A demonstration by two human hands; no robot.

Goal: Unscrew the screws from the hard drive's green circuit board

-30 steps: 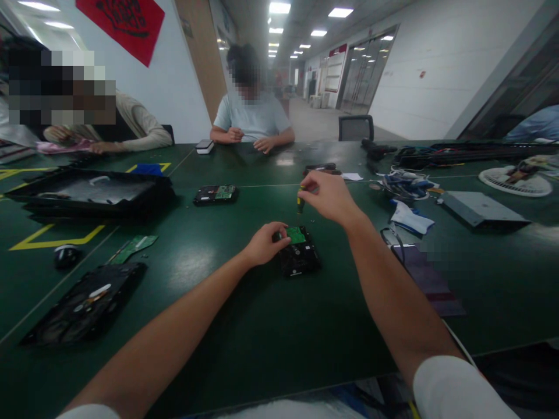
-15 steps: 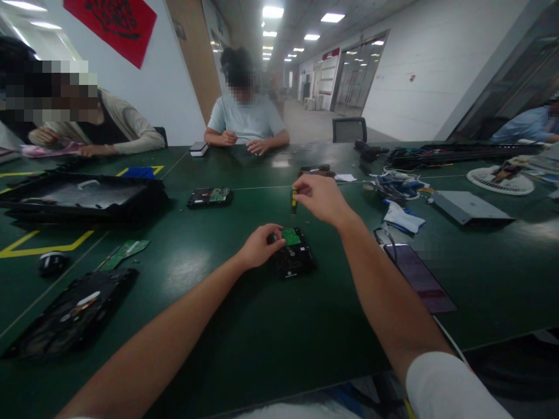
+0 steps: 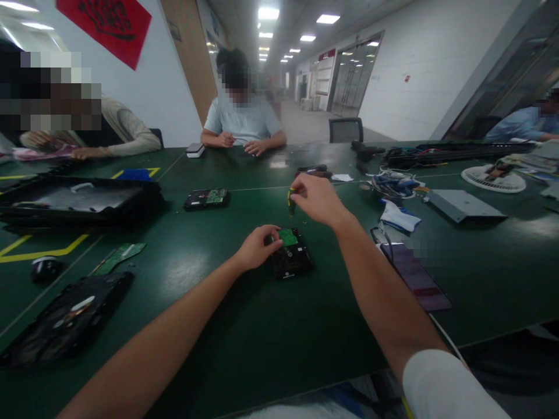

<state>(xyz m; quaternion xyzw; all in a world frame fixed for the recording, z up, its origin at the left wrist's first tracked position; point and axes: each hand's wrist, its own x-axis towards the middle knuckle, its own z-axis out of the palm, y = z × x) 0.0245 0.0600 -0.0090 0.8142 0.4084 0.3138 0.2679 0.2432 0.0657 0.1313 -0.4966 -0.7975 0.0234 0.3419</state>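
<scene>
A black hard drive [image 3: 293, 263] with a green circuit board [image 3: 289, 237] on its upper face lies on the green table in front of me. My left hand [image 3: 258, 247] grips the drive's left edge, thumb on top near the board. In my right hand [image 3: 317, 198] is a yellow and black screwdriver [image 3: 291, 202], held upright between the fingertips. Its shaft points down at the far edge of the drive; whether the tip touches a screw is too small to tell.
Another hard drive [image 3: 207, 199] lies farther back to the left. At left are a large black casing [image 3: 82, 201], a black frame [image 3: 65, 320] and a mouse [image 3: 46, 269]. A phone [image 3: 417, 276], glove [image 3: 399, 216] and cables [image 3: 395, 185] lie right. Two people sit across the table.
The view has shifted slightly to the right. The screwdriver now leans a little and its thin shaft shows over the drive's far edge. Left hand and drive stay together.
</scene>
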